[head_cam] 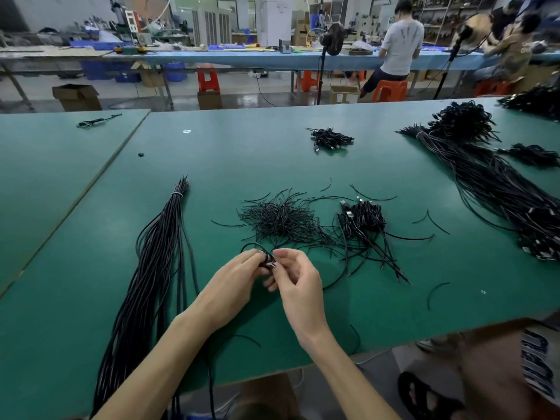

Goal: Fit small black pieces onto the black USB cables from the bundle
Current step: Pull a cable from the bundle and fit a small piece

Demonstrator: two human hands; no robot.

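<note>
Left hand [239, 280] gripped a looped cable [266, 259] just above the green table [91, 183], fingers curled round the coil. Right hand [295, 277] pinched thumb and forefinger at the cable's plug end, the other fingers loosely bent. Whether a small black piece sat in that pinch was too small to tell. A heap of thin black pieces [281, 219] lay just beyond the hands, plentiful. To its right sat a pile of coiled cables [362, 219] with plugs showing, judged finished work, and a smaller pile [330, 139] lay farther back. The tied bundle [151, 268] ran along the left, thick, and a larger bundle [485, 183] sprawled at right. Judgement: a modest batch done, one cable in work, most of the bundle left.
</note>
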